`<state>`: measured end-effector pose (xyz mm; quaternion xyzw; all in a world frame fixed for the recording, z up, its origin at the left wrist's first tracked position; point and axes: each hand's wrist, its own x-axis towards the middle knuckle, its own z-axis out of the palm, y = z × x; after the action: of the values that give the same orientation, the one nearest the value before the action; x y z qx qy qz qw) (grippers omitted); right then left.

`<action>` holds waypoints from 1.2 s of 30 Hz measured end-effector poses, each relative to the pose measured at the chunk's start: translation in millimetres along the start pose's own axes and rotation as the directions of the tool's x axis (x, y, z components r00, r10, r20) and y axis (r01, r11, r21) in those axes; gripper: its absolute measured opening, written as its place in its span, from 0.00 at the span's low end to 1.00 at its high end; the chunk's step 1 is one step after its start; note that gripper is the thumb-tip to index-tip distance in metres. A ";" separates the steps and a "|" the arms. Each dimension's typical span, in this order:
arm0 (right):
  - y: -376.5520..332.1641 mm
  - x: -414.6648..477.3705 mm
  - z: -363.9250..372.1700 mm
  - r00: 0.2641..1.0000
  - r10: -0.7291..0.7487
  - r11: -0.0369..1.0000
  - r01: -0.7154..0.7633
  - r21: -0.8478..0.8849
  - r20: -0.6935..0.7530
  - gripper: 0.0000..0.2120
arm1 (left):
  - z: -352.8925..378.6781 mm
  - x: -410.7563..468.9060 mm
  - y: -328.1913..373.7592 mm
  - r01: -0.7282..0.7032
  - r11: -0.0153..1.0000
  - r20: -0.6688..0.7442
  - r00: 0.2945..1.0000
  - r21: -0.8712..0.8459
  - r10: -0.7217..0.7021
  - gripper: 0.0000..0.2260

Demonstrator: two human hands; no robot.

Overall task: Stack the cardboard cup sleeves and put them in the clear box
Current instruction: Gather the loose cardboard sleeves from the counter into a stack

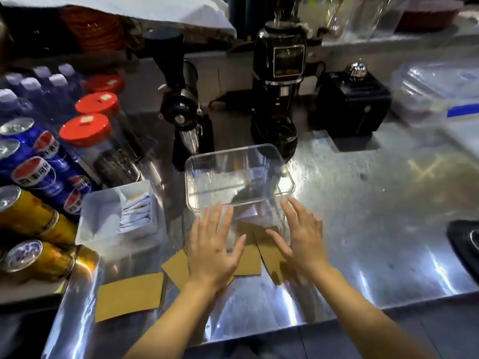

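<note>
Hovering palm-down over the shiny steel surface (363, 229), the left hand (211, 251) and the right hand (302, 240) flank a loose cluster of flat brown cardboard cup sleeves (250, 257). The fingers of both hands are spread apart and straight, clamped on nothing; whether the palms actually press on the cardboard cannot be told. The cluster lies directly beneath and between the two hands, its pieces overlapping at odd angles, so no stack has been formed yet. One more flat brown sleeve (129, 295) lies well apart, down and to the left near the front edge, its long axis running roughly left to right. The left hand is plainly the nearer one to it.

The empty clear rectangular plastic box (239, 177) stands just beyond the fingertips, straight ahead, with its long side facing the person and its mouth open upward. To its left sits a white tray of paper sachets (116, 216), and dark coffee grinders (278, 81) stand behind it.

The coming move likely turns on drawing the hands inward to square the overlapping pieces together, since the cardboard sits between the palms. The stray sleeve must then be fetched by the left hand before anything travels forward into the box.
</note>
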<state>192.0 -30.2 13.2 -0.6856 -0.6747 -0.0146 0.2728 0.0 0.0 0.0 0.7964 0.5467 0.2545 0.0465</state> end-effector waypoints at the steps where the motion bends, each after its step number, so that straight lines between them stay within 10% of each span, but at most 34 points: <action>1: 1.5 -7.3 4.8 0.998 0.029 1.000 -0.028 -0.011 0.058 0.31 | 3.2 -5.6 0.5 -0.007 1.000 0.063 0.998 0.015 0.006 0.28; 12: 3.0 -25.9 28.4 0.802 0.387 0.921 -0.359 -0.151 0.454 0.34 | 33.1 -31.0 -7.6 0.006 0.991 0.386 0.921 0.135 -0.058 0.28; 20: 6.9 -12.5 17.3 0.676 0.466 0.562 -0.724 0.399 0.570 0.12 | 14.7 -22.2 6.4 0.239 0.957 0.281 0.941 -0.166 -0.186 0.15; 24: -7.2 -8.8 6.2 0.695 0.406 0.353 -0.718 0.600 0.593 0.09 | 0.6 -12.3 28.2 0.655 0.423 0.545 0.755 -0.626 -0.364 0.14; 27: -17.9 -8.6 1.5 0.696 0.328 0.257 -0.717 0.648 0.639 0.09 | -2.4 -9.8 38.5 0.730 0.007 0.693 0.650 -0.683 -0.312 0.13; 29: -20.0 -9.7 -1.1 0.704 0.291 0.226 -0.708 0.668 0.648 0.08 | -3.3 -8.3 40.0 0.733 -0.101 0.722 0.620 -0.673 -0.308 0.10; 36: 9.8 -23.1 0.2 0.742 0.587 0.696 -0.667 0.267 0.324 0.14 | 0.0 -9.8 29.2 0.754 -0.311 0.814 0.512 -0.579 -0.275 0.14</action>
<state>199.0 -50.7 0.6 -0.8090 -0.4139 0.2793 0.3100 22.1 -20.4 6.8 0.2083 0.4940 0.3417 0.7719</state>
